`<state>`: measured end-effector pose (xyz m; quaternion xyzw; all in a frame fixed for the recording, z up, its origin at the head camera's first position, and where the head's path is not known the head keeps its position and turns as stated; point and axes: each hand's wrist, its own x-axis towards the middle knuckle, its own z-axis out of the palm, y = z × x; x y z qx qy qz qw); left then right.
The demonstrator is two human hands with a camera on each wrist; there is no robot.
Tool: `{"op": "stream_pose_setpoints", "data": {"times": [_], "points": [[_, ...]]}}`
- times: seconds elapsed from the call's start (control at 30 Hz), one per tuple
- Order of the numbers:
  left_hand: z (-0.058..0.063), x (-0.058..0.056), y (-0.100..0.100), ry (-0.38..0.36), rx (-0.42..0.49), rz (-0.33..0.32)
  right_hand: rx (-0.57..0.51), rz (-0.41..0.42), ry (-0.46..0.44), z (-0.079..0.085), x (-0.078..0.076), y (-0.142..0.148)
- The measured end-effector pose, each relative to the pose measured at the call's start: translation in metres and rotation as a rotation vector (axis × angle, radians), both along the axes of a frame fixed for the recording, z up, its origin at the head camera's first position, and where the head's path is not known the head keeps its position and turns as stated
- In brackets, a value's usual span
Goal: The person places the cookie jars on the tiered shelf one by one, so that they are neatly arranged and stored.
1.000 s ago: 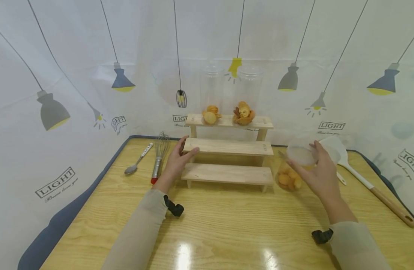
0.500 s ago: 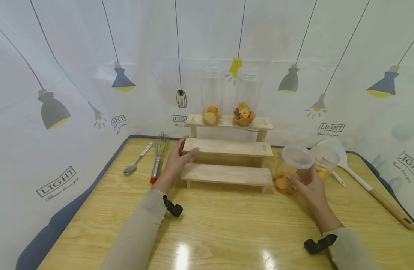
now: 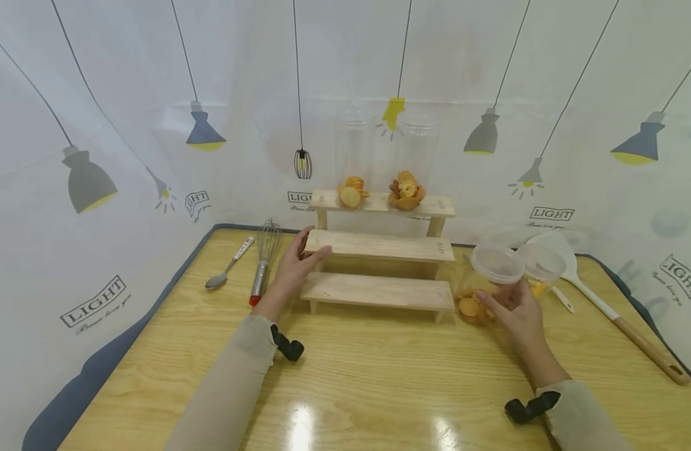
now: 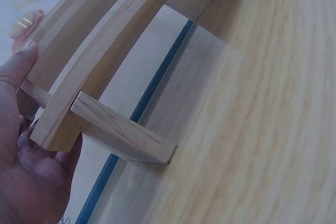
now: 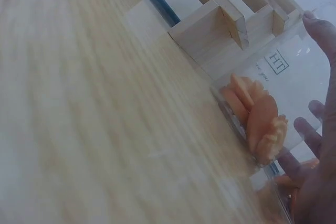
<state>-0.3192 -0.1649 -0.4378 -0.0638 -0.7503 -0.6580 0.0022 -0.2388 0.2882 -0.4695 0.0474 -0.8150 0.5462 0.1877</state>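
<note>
My left hand [image 3: 293,269] grips the left end of the middle board of a three-tier wooden stand [image 3: 379,245]. In the left wrist view the thumb lies over a board [image 4: 100,61] and fingers pass beneath it. My right hand [image 3: 520,316] holds a clear lidded jar [image 3: 497,264] by its side, right of the stand. Orange-brown pieces that look like biscuits [image 5: 257,114] lie in the jar's bottom, and the jar stands upright on the table. Two tall clear jars [image 3: 353,147] with similar pieces [image 3: 407,191] stand on the stand's top board.
Behind the held jar stands another clear jar [image 3: 542,262], partly hidden by the hand. A white spatula [image 3: 596,297] with a wooden handle lies at the right. Left of the stand lie a whisk [image 3: 262,269] and a spoon [image 3: 229,263]. A printed cloth wall [image 3: 238,125] encloses the table.
My right hand has come down and left from over the jar's lid to its side and now holds it. The jar looks almost unmoved. The left hand stays on the stand.
</note>
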Motion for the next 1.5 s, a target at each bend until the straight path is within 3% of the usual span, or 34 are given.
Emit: {"op": "stream_pose_setpoints", "data": {"times": [0.17, 0.47, 0.77, 0.93, 1.23, 1.5], "points": [[0.000, 0.001, -0.001, 0.008, -0.001, -0.010, -0.040, -0.039, 0.039, 0.000, -0.001, -0.001], [-0.001, -0.001, 0.000, 0.004, -0.001, 0.002, -0.285, 0.002, 0.153, 0.003, 0.000, -0.005], [0.002, 0.000, 0.000, 0.007, -0.005, -0.003, -0.311, -0.057, 0.164, 0.010, 0.002, -0.007], [0.000, 0.001, 0.000, 0.000, -0.002, 0.003, -0.363, -0.008, 0.179, 0.022, 0.003, -0.009], [0.000, 0.001, -0.001, 0.004, -0.007, 0.011, -0.289, 0.072, 0.271, 0.046, -0.001, -0.010], [0.000, 0.001, 0.000, 0.016, 0.000, -0.002, -0.315, 0.076, 0.241, 0.068, 0.004, -0.013]]}}
